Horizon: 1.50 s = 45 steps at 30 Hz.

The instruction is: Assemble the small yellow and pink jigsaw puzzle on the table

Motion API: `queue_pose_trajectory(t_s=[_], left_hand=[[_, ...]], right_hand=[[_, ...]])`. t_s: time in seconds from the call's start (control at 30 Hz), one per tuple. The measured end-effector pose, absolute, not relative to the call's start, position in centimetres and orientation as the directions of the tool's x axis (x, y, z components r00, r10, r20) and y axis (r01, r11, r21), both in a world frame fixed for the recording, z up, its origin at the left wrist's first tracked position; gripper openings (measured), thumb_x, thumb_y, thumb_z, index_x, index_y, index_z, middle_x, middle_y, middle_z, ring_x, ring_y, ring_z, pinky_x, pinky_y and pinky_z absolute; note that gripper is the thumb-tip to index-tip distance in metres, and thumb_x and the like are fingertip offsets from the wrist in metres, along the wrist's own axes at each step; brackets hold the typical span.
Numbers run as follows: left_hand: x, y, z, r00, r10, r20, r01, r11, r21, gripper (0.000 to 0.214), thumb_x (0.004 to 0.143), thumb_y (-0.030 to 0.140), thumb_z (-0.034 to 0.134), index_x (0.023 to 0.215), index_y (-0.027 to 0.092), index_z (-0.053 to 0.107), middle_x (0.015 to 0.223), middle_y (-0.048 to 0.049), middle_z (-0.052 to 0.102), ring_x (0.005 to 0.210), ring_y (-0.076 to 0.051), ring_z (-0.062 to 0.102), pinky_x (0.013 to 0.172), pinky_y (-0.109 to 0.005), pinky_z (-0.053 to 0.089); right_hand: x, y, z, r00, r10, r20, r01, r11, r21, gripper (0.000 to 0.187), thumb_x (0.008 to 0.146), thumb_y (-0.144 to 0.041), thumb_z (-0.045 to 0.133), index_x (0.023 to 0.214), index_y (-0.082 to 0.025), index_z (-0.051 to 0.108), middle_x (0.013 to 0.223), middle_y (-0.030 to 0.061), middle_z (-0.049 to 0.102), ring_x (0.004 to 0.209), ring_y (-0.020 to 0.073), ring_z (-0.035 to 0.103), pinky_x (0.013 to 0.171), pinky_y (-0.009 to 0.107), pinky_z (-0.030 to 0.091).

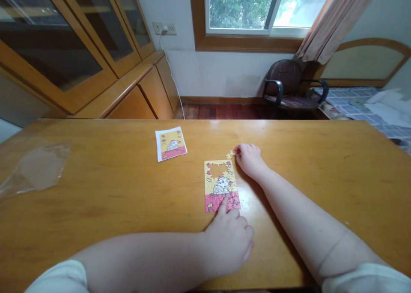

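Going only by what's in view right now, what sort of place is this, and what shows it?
Probably a bedroom at home: there is a bed with checked bedding at the right, a glass-doored wooden cabinet at the left, and a curtain beside the window.

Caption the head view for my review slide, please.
Left hand points at an unfinished puzzle, while the right hand is at loose pieces by its far right corner.

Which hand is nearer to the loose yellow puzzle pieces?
Right. The right hand is just beside the loose pieces; the left hand is farther away, its index finger over the puzzle.
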State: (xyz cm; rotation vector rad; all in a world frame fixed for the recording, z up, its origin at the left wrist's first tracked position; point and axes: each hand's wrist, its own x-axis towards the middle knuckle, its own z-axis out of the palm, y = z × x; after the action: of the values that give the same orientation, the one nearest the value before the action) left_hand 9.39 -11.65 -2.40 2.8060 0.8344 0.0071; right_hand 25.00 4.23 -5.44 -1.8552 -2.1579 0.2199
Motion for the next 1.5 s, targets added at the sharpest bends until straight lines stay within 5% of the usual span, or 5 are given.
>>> queue_pose_trajectory(t_s=[0.83,0.93,1.1,1.27,1.5], left_hand=[[9.3,-11.7,-2.9,0.848,0.530,-0.012,0.523,-0.831,0.189,0.030,0.091,0.040,0.045,0.088,0.018,0.065,0.079,-0.0040,0.067,0.081,-0.021,0.057,0.109,-0.060,0.016],[9.3,-11.7,-2.7,0.848,0.530,-0.018,0.523,-0.831,0.188,0.030,0.091,0.040,0.045,0.088,0.018,0.065,0.079,-0.0041,0.067,0.080,-0.021,0.057,0.109,-0.059,0.016],[9.3,-11.6,-2.7,0.847,0.531,-0.015,0.524,-0.830,0.191,0.029,0.090,0.039,0.046,0.087,0.018,0.065,0.078,-0.0040,0.067,0.080,-0.021,0.057,0.108,-0.060,0.018],[9.3,-11.6,-2.8,0.850,0.527,0.003,0.518,-0.836,0.180,0.030,0.091,0.040,0.045,0.086,0.017,0.065,0.078,-0.0039,0.067,0.078,-0.021,0.056,0.107,-0.059,0.020],[9.3,-11.6,-2.7,0.851,0.525,-0.012,0.518,-0.835,0.184,0.030,0.091,0.039,0.044,0.087,0.017,0.065,0.079,-0.0041,0.067,0.078,-0.021,0.056,0.107,-0.060,0.019]], right_hand=[[25.9,4.6,-5.3,-0.091,0.952,0.291,0.829,0.235,-0.508,0.017,0.079,-0.015,0.053,0.085,-0.019,0.068,0.090,0.0067,0.069,0.086,0.0208,0.061,0.083,0.034,0.043],[26.5,4.7,-5.1,0.047,0.944,0.326,0.755,0.180,-0.631,0.027,0.079,-0.016,0.047,0.094,-0.019,0.069,0.095,0.0074,0.069,0.088,0.0215,0.062,0.085,0.037,0.044],[28.8,5.8,-5.0,0.347,0.919,0.187,0.526,-0.026,-0.850,0.032,0.077,-0.018,0.043,0.096,-0.014,0.068,0.096,0.0082,0.070,0.086,0.0199,0.063,0.082,0.033,0.046],[30.0,6.4,-4.8,0.301,0.946,0.117,0.655,-0.116,-0.747,0.029,0.078,-0.022,0.047,0.095,-0.016,0.070,0.094,0.0074,0.071,0.082,0.0199,0.062,0.078,0.032,0.046],[28.9,5.8,-4.6,0.163,0.968,0.188,0.906,-0.072,-0.418,0.023,0.083,-0.028,0.052,0.094,-0.021,0.071,0.095,0.0063,0.069,0.094,0.0240,0.060,0.082,0.035,0.041]])
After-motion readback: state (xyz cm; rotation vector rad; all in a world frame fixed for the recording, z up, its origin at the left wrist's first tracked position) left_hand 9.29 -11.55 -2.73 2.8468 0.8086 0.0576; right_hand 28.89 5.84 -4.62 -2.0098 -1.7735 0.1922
